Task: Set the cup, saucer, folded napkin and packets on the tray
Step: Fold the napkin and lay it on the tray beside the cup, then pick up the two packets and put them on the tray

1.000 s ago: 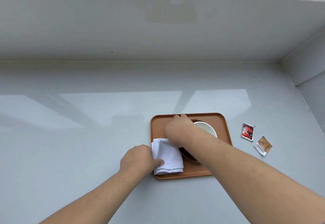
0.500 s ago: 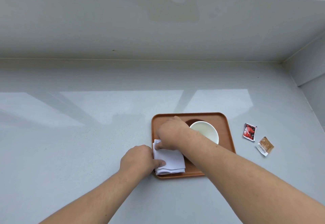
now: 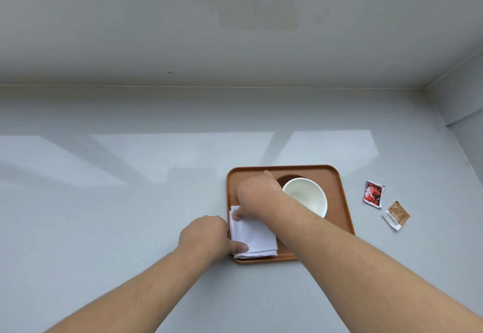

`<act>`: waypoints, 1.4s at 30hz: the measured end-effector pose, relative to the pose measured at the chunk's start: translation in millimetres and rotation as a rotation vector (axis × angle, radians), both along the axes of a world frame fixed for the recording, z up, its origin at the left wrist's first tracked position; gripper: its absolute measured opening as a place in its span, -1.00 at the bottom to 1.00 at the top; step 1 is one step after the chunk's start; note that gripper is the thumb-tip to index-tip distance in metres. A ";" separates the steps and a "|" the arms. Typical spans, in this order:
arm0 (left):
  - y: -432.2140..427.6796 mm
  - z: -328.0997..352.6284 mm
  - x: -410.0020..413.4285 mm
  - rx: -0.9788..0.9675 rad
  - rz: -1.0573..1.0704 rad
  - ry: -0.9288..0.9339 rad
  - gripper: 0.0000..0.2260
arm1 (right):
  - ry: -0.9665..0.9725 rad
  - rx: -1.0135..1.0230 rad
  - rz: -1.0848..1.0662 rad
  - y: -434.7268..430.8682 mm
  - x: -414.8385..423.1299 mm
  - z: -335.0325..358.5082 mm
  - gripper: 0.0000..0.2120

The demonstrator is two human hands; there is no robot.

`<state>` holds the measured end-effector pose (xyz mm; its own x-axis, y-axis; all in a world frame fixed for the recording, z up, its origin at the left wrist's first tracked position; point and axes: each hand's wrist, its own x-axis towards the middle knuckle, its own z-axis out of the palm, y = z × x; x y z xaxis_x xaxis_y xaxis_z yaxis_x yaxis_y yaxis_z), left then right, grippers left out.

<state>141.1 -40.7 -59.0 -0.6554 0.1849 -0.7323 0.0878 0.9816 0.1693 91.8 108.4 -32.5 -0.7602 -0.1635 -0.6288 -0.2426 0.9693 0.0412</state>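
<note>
An orange-brown tray lay on the pale grey surface. On the tray's right half a white cup stood on a dark saucer, of which only a sliver at the far side showed behind the cup and the right forearm. On the tray's near left corner lay the folded white napkin.

The right hand reached across the tray, its fingers curled with a fingertip pressed on the napkin's far left corner. The left hand sat at the tray's left edge, fingers curled, the thumb pressing down on the napkin's near left corner. Whether either hand pinched the cloth or only pressed on it could not be told.

Off the tray, on the surface to its right, lay a red and black packet, and just beyond that, nearer the person, a brown packet; the two packets lay apart from each other and from the tray.
</note>
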 end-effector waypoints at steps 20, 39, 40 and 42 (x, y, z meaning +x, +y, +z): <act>83.6 59.7 -61.1 0.458 0.006 0.493 -0.88 | 0.658 -0.274 -0.269 99.9 30.6 50.6 -0.84; 353.0 14.8 -17.1 0.392 -0.607 0.304 -0.41 | 0.427 -0.145 -1.076 333.7 182.0 -14.5 -0.44; 359.1 10.5 -16.9 0.381 -0.601 0.302 -0.41 | 0.407 -0.153 -1.086 336.5 184.3 -17.1 -0.42; 368.3 3.3 -17.9 0.358 -0.588 0.299 -0.44 | 0.391 -0.173 -1.090 340.0 186.3 -21.8 -0.43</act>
